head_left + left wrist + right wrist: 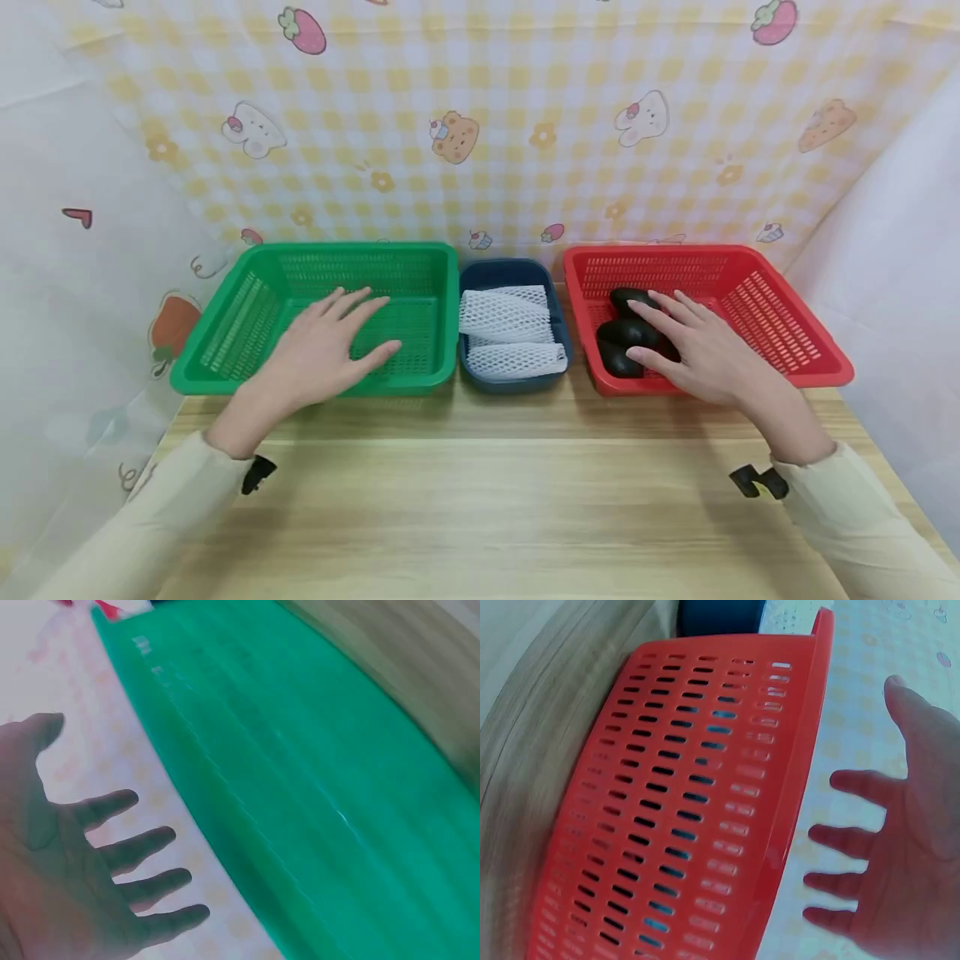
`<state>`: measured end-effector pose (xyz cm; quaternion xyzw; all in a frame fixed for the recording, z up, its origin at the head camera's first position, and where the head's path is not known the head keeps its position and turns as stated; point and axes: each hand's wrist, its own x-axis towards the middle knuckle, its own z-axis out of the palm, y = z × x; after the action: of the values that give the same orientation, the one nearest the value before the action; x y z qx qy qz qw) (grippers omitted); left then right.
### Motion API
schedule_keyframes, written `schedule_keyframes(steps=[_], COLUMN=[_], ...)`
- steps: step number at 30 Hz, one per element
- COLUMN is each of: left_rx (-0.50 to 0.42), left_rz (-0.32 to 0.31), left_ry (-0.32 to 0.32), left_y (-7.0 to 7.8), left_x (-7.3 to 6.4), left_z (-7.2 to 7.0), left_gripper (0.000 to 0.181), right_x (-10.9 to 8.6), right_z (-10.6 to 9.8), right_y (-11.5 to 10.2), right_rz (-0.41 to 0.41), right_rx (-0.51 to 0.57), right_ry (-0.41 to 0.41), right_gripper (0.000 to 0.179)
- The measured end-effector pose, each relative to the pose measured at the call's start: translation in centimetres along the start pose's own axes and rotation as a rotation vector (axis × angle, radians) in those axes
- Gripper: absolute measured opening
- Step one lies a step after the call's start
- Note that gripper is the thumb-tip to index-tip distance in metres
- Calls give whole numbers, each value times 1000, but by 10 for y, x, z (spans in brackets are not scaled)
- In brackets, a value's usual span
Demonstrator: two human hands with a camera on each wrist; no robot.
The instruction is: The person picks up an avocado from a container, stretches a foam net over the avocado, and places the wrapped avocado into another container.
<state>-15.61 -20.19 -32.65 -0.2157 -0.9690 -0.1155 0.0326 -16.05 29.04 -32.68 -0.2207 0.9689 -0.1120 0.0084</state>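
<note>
Dark oval fruits (628,334) lie in the left part of a red basket (776,321) at right; piled loosely, they could roll if nudged by the right hand (703,350), spread wide above. A blue tub (513,386) between the baskets holds white net sleeves (504,317). Left, the other hand (321,343) spreads wide over a green basket (416,333). Both hands hold nothing.

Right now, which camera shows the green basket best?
The head view: its inside and most of its rim show, though the left hand hides part of the green basket. The left wrist view shows one side close up, cut off by the frame. The right wrist view shows none.
</note>
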Motion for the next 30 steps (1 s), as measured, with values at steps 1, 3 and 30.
schedule_keyframes(steps=[1, 3, 30], left_rx=[-6, -24, 90], left_rz=[21, 68, 384], left_ry=[25, 64, -81], left_y=[6, 20, 111], left_x=[3, 10, 56], left_z=[2, 5, 64], left_gripper=[72, 64, 8], right_x=[0, 0, 9], right_z=[-1, -2, -12], right_y=[1, 4, 35], right_rz=[-19, -64, -240], right_rx=[12, 29, -16], right_ry=[18, 62, -46], right_gripper=[73, 64, 28])
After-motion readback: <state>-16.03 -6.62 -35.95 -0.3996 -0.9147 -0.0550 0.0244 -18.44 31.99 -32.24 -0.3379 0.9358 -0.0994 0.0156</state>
